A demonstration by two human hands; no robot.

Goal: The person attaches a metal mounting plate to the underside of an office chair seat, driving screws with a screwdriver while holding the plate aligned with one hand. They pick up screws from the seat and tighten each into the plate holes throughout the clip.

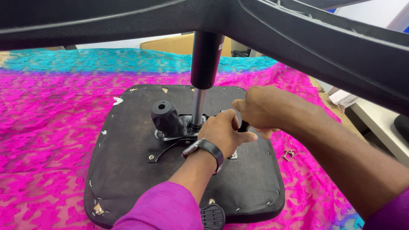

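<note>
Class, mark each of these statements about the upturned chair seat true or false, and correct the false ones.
1. The chair seat lies underside up on a pink and teal cloth. True.
2. The left hand wears a dark wristband. True.
3. The right hand rests flat on the cloth, away from the seat. False: it is over the seat, beside the left hand at the mechanism.
4. The black knob is held by the left hand. False: it stands free, left of the metal column.
5. Loose screws lie on the cloth right of the seat. True.
</note>
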